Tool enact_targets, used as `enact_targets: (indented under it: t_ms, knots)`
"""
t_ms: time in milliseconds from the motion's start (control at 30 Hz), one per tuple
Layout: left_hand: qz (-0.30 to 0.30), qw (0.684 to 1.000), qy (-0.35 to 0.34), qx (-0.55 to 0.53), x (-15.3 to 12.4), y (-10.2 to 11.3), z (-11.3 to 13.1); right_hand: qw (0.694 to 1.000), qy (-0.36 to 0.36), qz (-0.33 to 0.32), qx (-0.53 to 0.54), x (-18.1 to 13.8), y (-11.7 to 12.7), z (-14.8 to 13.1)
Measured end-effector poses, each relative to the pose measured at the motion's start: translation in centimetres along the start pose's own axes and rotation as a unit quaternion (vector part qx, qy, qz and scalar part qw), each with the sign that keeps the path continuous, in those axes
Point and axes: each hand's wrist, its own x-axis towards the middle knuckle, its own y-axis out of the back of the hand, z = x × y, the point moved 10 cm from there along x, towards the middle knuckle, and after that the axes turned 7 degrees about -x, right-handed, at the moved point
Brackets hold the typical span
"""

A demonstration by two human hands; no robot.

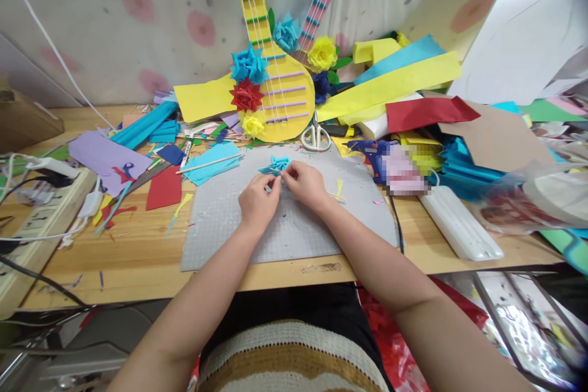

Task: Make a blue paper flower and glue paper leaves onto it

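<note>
Over the grey cutting mat (pixel 220 220), both my hands meet at a blue paper flower (pixel 278 163). My left hand (pixel 260 199) is closed, thumb and fingertips pinching the flower's near edge. From the other side my right hand (pixel 305 182) pinches the same edge, its fingers bent and pressed together. Petals of the flower show beyond the fingertips; its underside is hidden. Left of the hands lies a stack of light blue paper pieces (pixel 214 162) with a thin stick (pixel 211 163) across it. Scissors (pixel 316 138) with white handles rest at the mat's far edge.
Behind the mat stands a yellow paper guitar (pixel 289 95) with paper flowers. A blue glue gun (pixel 374 156) and a white box-like bar (pixel 462 223) are at the right. Crepe paper strips (pixel 390 86) pile up behind. A power strip (pixel 41 226) with cables runs along the left.
</note>
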Motion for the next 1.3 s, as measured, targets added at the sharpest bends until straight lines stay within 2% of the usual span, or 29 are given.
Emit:
enact_targets:
  t_ms: [67, 133, 233, 300, 400, 467, 567, 600, 667, 733, 800, 833, 900, 1033, 1200, 1300]
  knots:
    - [-0.008, 0.986, 0.099, -0.135, 0.3, -0.8, -2.2, 0.999, 0.024, 0.009, -0.021, -0.2, 0.1, -0.7]
    - [-0.006, 0.949, 0.189, -0.251, 0.4, -1.8, -3.9, 0.998, 0.049, 0.015, -0.045, -0.5, 0.2, -1.4]
    - [0.004, 0.9, 0.281, -0.334, 0.2, -2.4, -5.1, 0.995, 0.068, 0.01, -0.072, -0.9, 0.0, -2.2]
    - [0.002, 0.878, 0.308, -0.366, 0.0, -2.6, -5.1, 0.995, 0.071, -0.003, -0.073, -1.1, -0.2, -2.4]
    - [-0.01, 0.86, 0.319, -0.397, 0.0, -2.7, -5.0, 0.997, 0.067, 0.001, -0.033, -1.0, 0.1, -2.2]
    - [-0.013, 0.857, 0.317, -0.405, 0.1, -2.8, -5.2, 0.998, 0.04, 0.04, 0.023, -0.6, 1.2, -1.1]
    - [-0.019, 0.857, 0.307, -0.414, 0.3, -3.0, -5.4, 0.978, -0.074, 0.109, 0.161, 0.2, 3.1, 2.9]
    - [-0.024, 0.856, 0.303, -0.418, 0.4, -3.1, -5.4, 0.963, -0.115, 0.091, 0.224, 0.4, 2.9, 4.2]
    - [-0.038, 0.854, 0.293, -0.428, 0.6, -3.4, -5.1, 0.913, -0.168, -0.025, 0.372, 0.7, 0.7, 5.2]
    - [-0.058, 0.851, 0.285, -0.437, 0.9, -3.7, -4.7, 0.842, -0.157, -0.141, 0.496, 0.5, -1.0, 3.7]
    - [-0.074, 0.854, 0.277, -0.435, 1.2, -4.1, -4.3, 0.794, -0.131, -0.182, 0.566, 0.5, -1.4, 2.2]
    - [-0.08, 0.858, 0.268, -0.43, 1.4, -4.2, -4.0, 0.782, -0.121, -0.188, 0.583, 0.5, -1.5, 1.7]
    - [-0.085, 0.871, 0.25, -0.415, 1.9, -4.3, -3.8, 0.774, -0.122, -0.18, 0.595, 0.7, -2.1, 1.4]
    - [-0.074, 0.883, 0.236, -0.4, 2.5, -4.6, -3.9, 0.778, -0.18, -0.119, 0.59, 1.4, -3.6, 3.0]
    - [-0.07, 0.862, 0.257, -0.432, 2.4, -4.9, -4.3, 0.785, -0.203, -0.104, 0.577, 1.5, -4.0, 3.3]
    - [-0.072, 0.844, 0.284, -0.449, 2.7, -5.2, -4.6, 0.779, -0.207, -0.112, 0.582, 1.8, -3.9, 3.0]
